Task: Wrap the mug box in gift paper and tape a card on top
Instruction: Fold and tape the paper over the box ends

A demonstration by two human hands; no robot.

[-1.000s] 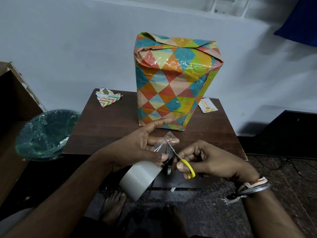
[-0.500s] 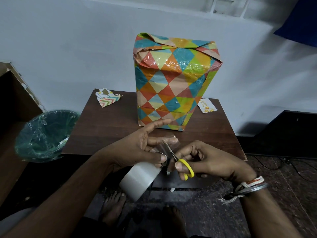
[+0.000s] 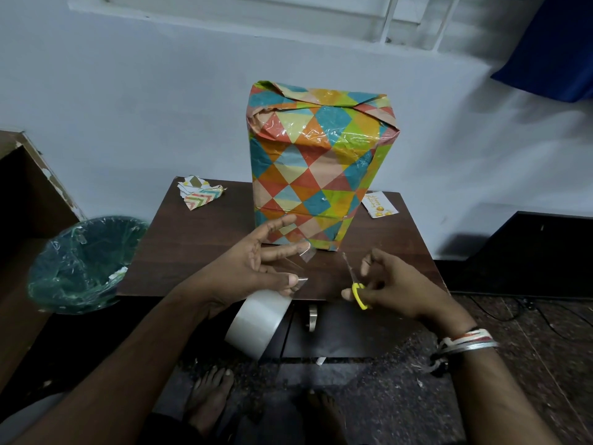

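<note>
**Tape strip in the left hand, scissors in the right**

From the head camera, the wrapped mug box (image 3: 321, 168) stood upright at the back of the dark wooden tabletop (image 3: 199, 252), covered all over in bright diamond-pattern paper, its top folded over and glossy with tape. The card (image 3: 378, 205) lay flat on the tabletop just right of the box, not on top of it. Over at the far left corner sat a little heap of paper scraps (image 3: 199, 194).

Up front, the left hand (image 3: 253, 268) hovered over the near edge, forefinger stretched out towards the box. A strip of clear tape (image 3: 296, 264) ran between the thumb tip and the tip of another finger, held taut there. The tape roll (image 3: 258, 322) hung just under that hand, and how it was held could not be told.

The right hand (image 3: 394, 284) was apart from the left, fingers curled, thumb through the yellow loop of the scissors (image 3: 357, 289), blades pointing up towards the box and looking closed. Bangles and thread bands (image 3: 465, 343) circled that wrist.

Left of the tabletop, on the floor, stood a bin (image 3: 83, 261) lined with green plastic
</note>
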